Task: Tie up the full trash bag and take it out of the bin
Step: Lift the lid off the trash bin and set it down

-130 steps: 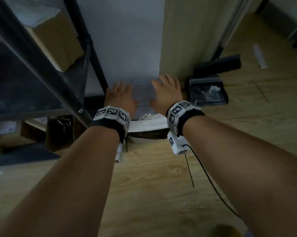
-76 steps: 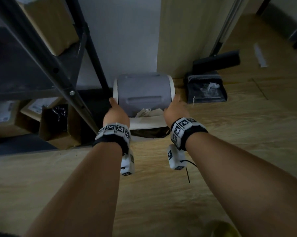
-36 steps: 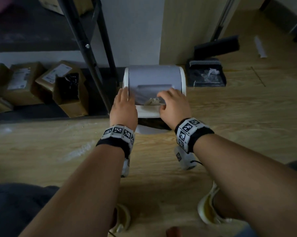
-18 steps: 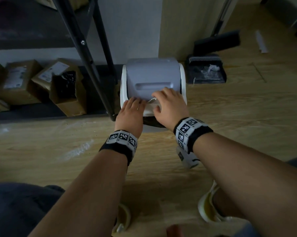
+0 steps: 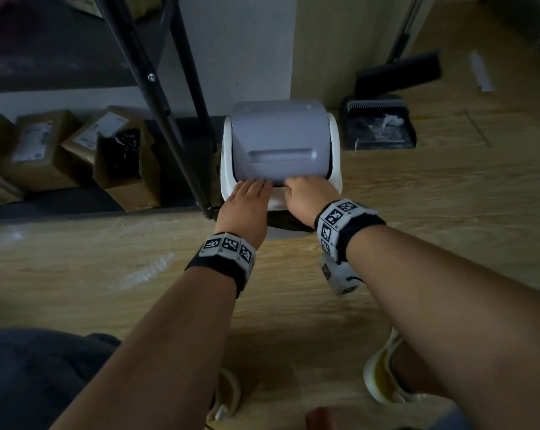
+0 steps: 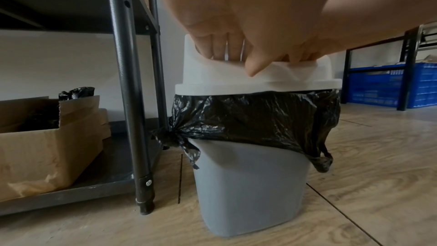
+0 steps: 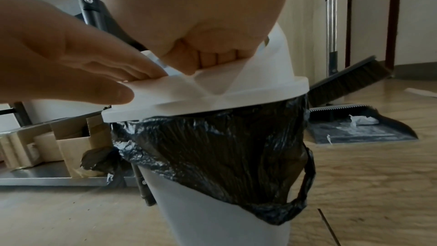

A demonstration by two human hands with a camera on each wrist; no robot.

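Observation:
A grey bin [image 6: 250, 184] stands on the wood floor against the wall. Its white lid [image 5: 228, 169] carries a grey swing flap [image 5: 281, 141] that hangs shut. The black trash bag [image 6: 255, 117] is folded over the bin's rim under the lid, with a knot at its left side. My left hand [image 5: 247, 200] and right hand [image 5: 309, 197] sit side by side on the lid's near edge. In the wrist views, the left hand [image 6: 238, 51] and the right hand [image 7: 212, 57] both curl their fingers over the lid's front wall into the opening. The bag's contents are hidden.
A black metal shelf leg [image 5: 156, 119] stands just left of the bin, with cardboard boxes [image 5: 125, 169] on the bottom shelf. A dustpan [image 5: 377, 125] and broom [image 5: 399, 72] lie to the right. A blue crate [image 6: 378, 85] stands further off. My shoes [image 5: 383, 377] are near.
My hands left the bin's sides and came together on the lid's near edge. The flap swung shut over the paper waste. My head dropped lower.

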